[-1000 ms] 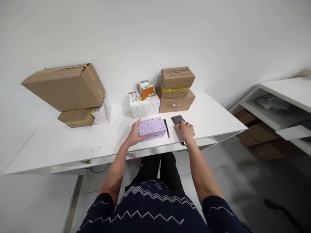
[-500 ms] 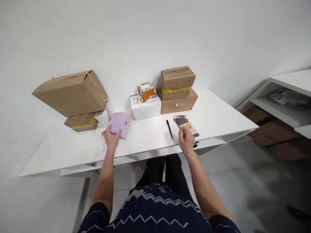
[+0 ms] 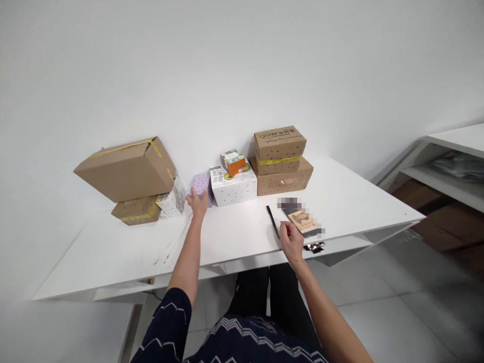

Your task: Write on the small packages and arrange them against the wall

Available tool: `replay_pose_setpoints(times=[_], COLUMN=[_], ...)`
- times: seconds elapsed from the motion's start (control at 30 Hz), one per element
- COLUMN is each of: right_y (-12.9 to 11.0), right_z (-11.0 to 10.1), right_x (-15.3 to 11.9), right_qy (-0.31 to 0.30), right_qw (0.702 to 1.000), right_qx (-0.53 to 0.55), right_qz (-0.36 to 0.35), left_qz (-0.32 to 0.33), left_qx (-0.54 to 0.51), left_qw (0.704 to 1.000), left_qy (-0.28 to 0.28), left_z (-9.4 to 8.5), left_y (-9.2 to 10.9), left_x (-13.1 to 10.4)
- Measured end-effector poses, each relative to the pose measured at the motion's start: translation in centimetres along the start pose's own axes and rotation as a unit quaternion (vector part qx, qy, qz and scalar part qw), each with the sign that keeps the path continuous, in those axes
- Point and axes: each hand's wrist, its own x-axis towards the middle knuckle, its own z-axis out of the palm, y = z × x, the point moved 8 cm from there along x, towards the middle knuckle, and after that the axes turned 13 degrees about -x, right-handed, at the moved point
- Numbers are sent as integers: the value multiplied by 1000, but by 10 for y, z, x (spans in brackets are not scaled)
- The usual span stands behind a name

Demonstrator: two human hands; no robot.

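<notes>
My left hand (image 3: 198,204) grips a small purple dotted box (image 3: 201,184) between thumb and fingers. That box stands at the back of the table, between a white dotted packet (image 3: 172,200) and a white "Super Meal" box (image 3: 234,189). My right hand (image 3: 291,240) is curled closed at the table's front edge, with nothing seen sticking out of it. A black pen (image 3: 272,220) lies just left of it. Partly blurred, a dark flat item with a portrait picture (image 3: 302,220) lies behind and to its right.
A small orange box (image 3: 233,162) sits on the white box. Two stacked brown cartons (image 3: 282,151) stand to its right. At left, a large carton (image 3: 128,171) leans tilted over a smaller one (image 3: 136,210). A metal clip (image 3: 314,247) shows at the white table's (image 3: 230,237) front edge.
My left hand has pushed the purple box back and right, up beside the white box. The right hand stays curled by the front edge. The view has shifted slightly.
</notes>
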Motion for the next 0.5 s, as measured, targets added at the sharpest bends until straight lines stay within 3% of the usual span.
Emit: replay_pose_setpoints(times=[0.07, 0.13, 0.2, 0.27, 0.33, 0.37, 0.43, 0.5], right_y=[2, 3, -1, -19, -58, -85, -154, -234], right_z=[-2, -5, -9, -8, 2, 12, 39, 73], right_x=[-1, -2, -2, 3, 13, 18, 27, 31], right_qy=[11, 23, 33, 30, -1, -29, -87, -156], right_qw=[1000, 999, 999, 999, 997, 994, 979, 953], right_qx=[8, 17, 26, 38, 58, 74, 112, 148], right_qz=[6, 15, 21, 6, -42, -72, -144, -214], left_qz=[30, 95, 211, 247, 222, 207, 167, 90], left_qx=[-2, -6, -29, -57, -109, -126, -146, -154], left_qw=[999, 995, 972, 933, 882, 865, 865, 896], left_qy=[-18, -6, 102, 255, 400, 439, 450, 407], left_z=[-13, -45, -108, -186, -262, -292, -335, -353], left_y=[6, 21, 46, 61, 65, 67, 70, 69], left_x=[-2, -3, -3, 5, 20, 33, 70, 110])
